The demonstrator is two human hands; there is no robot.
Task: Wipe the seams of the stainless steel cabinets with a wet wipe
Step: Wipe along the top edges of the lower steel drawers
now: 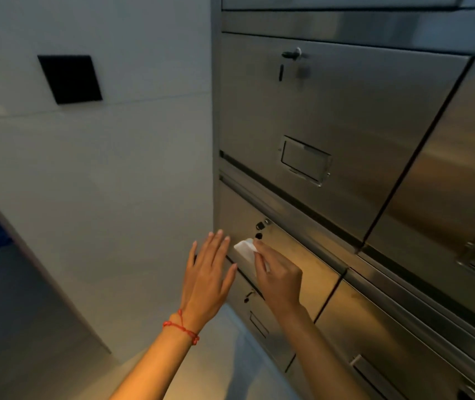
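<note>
Pinching a folded white wet wipe between thumb and curled fingers, the right hand holds it against the left part of a stainless steel cabinet door, just below the door's small lock and a dark hole beside it. The wipe's far end sits close to the vertical seam where the cabinet bank meets the pale wall, and its near end disappears under the fingers, so I cannot tell how much of it is folded into the palm.

The left hand is spread flat with its fingers straight and slightly apart, holding nothing, raised just left of the wipe at the cabinet's left edge. Whether its fingertips touch the metal or the wall I cannot tell. A red string bracelet circles that wrist.

Above the door being wiped runs a dark horizontal seam, and above that is a larger door with a key lock near its top and a rectangular label holder lower down. More steel doors continue to the right and below, divided by dark seams. On the wall to the left, well apart from the hands, hangs a black square panel.
</note>
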